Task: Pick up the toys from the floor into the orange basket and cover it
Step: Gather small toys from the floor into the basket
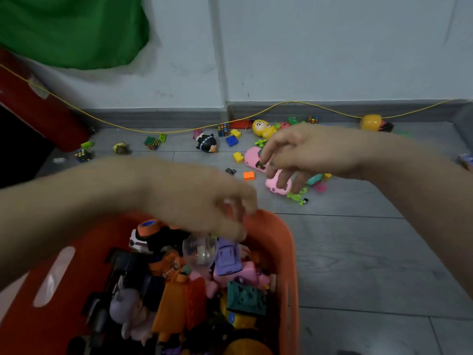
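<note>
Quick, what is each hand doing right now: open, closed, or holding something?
Left hand: over the orange basket, blurred; cannot tell if it holds anything.
Right hand: open, fingers spread downward over the pink toy car, holding nothing.

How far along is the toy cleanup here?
Partway. The orange basket already holds many toys. The left hand hovers over it; the right hand reaches toward the pink car. Cubes, blocks and figures remain on the floor; no cover is visible.
</note>
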Available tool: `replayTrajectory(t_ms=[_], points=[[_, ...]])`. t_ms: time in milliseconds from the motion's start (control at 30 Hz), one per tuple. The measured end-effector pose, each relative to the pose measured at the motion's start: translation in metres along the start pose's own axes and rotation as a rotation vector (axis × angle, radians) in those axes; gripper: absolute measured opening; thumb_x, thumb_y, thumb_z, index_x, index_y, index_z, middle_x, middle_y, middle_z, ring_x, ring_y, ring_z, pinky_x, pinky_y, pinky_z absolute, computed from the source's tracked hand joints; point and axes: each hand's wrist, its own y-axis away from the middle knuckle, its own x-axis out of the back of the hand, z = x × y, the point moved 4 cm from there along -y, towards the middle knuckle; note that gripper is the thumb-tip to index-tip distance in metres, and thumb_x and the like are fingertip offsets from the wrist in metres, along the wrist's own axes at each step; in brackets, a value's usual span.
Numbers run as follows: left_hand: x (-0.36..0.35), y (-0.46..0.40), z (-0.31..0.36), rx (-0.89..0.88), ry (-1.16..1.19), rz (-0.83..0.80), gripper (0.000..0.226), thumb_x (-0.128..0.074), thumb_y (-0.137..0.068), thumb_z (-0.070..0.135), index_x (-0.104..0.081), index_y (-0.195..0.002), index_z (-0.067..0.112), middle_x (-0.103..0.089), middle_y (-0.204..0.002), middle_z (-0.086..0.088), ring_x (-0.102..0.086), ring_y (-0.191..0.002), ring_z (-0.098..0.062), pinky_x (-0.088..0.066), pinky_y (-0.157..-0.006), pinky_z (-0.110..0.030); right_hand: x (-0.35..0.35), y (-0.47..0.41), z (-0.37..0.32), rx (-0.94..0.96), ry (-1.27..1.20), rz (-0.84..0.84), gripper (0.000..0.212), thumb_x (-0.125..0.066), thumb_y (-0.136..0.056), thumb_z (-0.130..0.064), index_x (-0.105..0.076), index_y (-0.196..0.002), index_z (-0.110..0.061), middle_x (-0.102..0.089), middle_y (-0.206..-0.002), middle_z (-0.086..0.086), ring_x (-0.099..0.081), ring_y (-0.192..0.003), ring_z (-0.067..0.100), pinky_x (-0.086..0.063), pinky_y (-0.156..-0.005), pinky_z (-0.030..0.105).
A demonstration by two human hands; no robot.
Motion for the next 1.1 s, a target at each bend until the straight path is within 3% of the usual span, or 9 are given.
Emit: replayTrajectory(t_ms=[100, 200, 267, 367, 500, 700, 867, 967, 1100], points=[[0.028, -0.030, -0.001, -0.090, 0.176, 0.269, 0.015, -0.064, -0.093, 0.018, -0.062, -0.108, 0.018, -0.071, -0.098, 0.002, -0.071, -0.079, -0.008, -0.057, -0.072, -0.025, 0.024, -0.021, 0.048, -0.123, -0.074, 0.308, 0.017, -0.052, -0.094, -0.003, -0.060, -0.109, -0.004, -0.065, -0.092, 0.018, -0.064, -0.065, 0.022, -0.055, -0.048, 0.028], [0.044, -0.078, -0.017, 0.024, 0.023, 0.391, 0.035, -0.065, -0.092, 0.030, -0.055, -0.125, 0.023, -0.067, -0.117, 0.001, -0.065, -0.096, -0.014, -0.051, -0.083, -0.029, 0.035, -0.040, 0.108, -0.277, 0.070, 0.437, 0.034, -0.061, -0.089, -0.013, -0.054, -0.123, -0.015, -0.064, -0.106, 0.020, -0.064, -0.075, 0.027, -0.060, -0.071, 0.043], [0.040, -0.114, -0.030, 0.126, -0.070, 0.346, 0.059, -0.065, -0.090, 0.039, -0.040, -0.143, 0.026, -0.055, -0.137, 0.000, -0.057, -0.114, -0.018, -0.044, -0.091, -0.028, 0.038, -0.044, 0.135, -0.339, 0.284, 0.424, 0.056, -0.066, -0.086, -0.024, -0.045, -0.138, -0.022, -0.059, -0.124, 0.013, -0.064, -0.095, 0.029, -0.054, -0.086, 0.038], [0.027, -0.160, -0.056, 0.310, -0.151, 0.232, 0.098, -0.070, -0.081, 0.054, -0.015, -0.156, 0.023, -0.033, -0.157, -0.009, -0.042, -0.136, -0.029, -0.038, -0.108, -0.037, 0.039, -0.049, 0.169, -0.339, 0.439, 0.435, 0.077, -0.070, -0.083, -0.030, -0.031, -0.150, -0.026, -0.043, -0.144, 0.016, -0.045, -0.128, 0.034, -0.042, -0.104, 0.039], [0.014, -0.199, -0.081, 0.489, -0.266, 0.111, 0.136, -0.070, -0.052, 0.079, 0.005, -0.155, 0.033, -0.015, -0.164, -0.012, -0.035, -0.141, -0.038, -0.039, -0.108, -0.054, 0.042, -0.057, 0.199, -0.311, 0.532, 0.390, 0.088, -0.068, -0.082, -0.034, -0.017, -0.153, -0.037, -0.017, -0.157, 0.015, -0.016, -0.144, 0.037, -0.027, -0.114, 0.046], [0.012, -0.237, -0.078, 0.550, -0.273, 0.121, 0.138, -0.076, -0.065, 0.071, 0.021, -0.154, 0.031, 0.007, -0.163, -0.021, -0.014, -0.148, -0.044, -0.030, -0.114, -0.056, 0.059, -0.079, 0.213, -0.249, 0.662, 0.347, 0.095, -0.060, -0.082, -0.062, -0.003, -0.155, -0.040, 0.004, -0.163, 0.010, 0.002, -0.148, 0.038, -0.018, -0.119, 0.053], [-0.005, -0.268, -0.074, 0.536, -0.174, 0.099, 0.130, -0.069, -0.065, 0.078, 0.016, -0.154, 0.036, 0.017, -0.161, -0.021, -0.012, -0.146, -0.050, -0.028, -0.114, -0.058, 0.056, -0.095, 0.221, -0.192, 0.815, 0.343, 0.089, -0.049, -0.087, -0.067, -0.001, -0.155, -0.037, -0.002, -0.162, 0.011, 0.000, -0.148, 0.036, -0.018, -0.118, 0.051], [-0.017, -0.279, -0.077, 0.525, -0.117, 0.186, 0.131, -0.073, -0.064, 0.074, 0.012, -0.154, 0.034, 0.021, -0.158, -0.024, 0.001, -0.146, -0.052, -0.028, -0.113, -0.062, 0.046, -0.098, 0.226, -0.153, 0.807, 0.451, 0.081, -0.053, -0.087, -0.059, -0.019, -0.154, -0.028, -0.020, -0.155, 0.014, -0.018, -0.143, 0.034, -0.028, -0.113, 0.046], [-0.024, -0.281, -0.087, 0.496, -0.136, 0.349, 0.126, -0.070, -0.059, 0.080, -0.003, -0.152, 0.029, 0.004, -0.158, -0.021, -0.010, -0.143, -0.047, -0.035, -0.109, -0.057, 0.034, -0.092, 0.236, -0.101, 0.886, 0.559, 0.061, -0.055, -0.084, -0.053, -0.048, -0.136, -0.021, -0.044, -0.134, 0.016, -0.042, -0.124, 0.035, -0.043, -0.094, 0.046]])
